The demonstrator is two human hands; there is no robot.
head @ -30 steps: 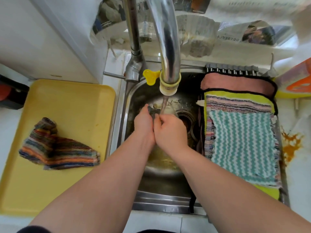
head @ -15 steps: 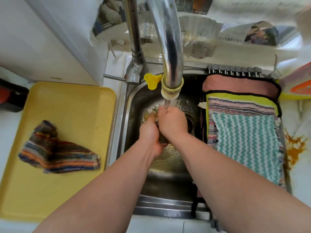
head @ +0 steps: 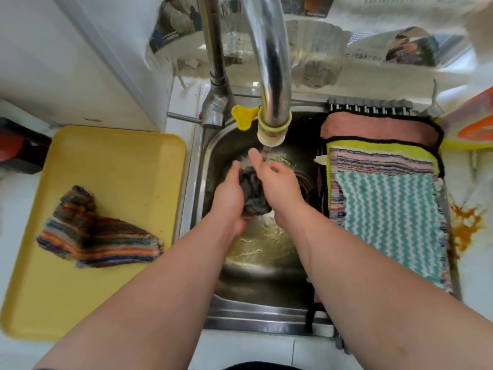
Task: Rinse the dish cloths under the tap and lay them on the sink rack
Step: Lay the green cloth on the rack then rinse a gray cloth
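Just below the tap (head: 273, 124), the dark cloth (head: 253, 192) is squeezed into a ball between the two hands, over the sink (head: 256, 252). The left hand (head: 229, 190) curls its fingers round the cloth. The right hand (head: 281, 188) presses it from the other side and lifts one finger toward the thin stream of water (head: 265, 153). Whether its other fingers curl round the cloth cannot be told.

The first risk is a poor rinse. The stream is narrow and meets only the top of the ball, so the folded inner part may keep its dirt unless the cloth is opened. The water also touches the raised finger and could splash outside the basin. Being wet and balled, the cloth could slip down toward the drain under the tap. The rack (head: 368, 105), right of the tap, is almost fully covered, so another cloth would probably lie over the others and dry badly.

By count: one tap, two hands and one cloth held in them. One striped cloth (head: 93, 236) waits on the one yellow tray (head: 112, 161), left of the tap. Four overlapping cloths seem to lie on the rack: pink (head: 378, 129), yellow-green (head: 373, 146), pale striped (head: 381, 162) and teal zigzag (head: 386, 209).
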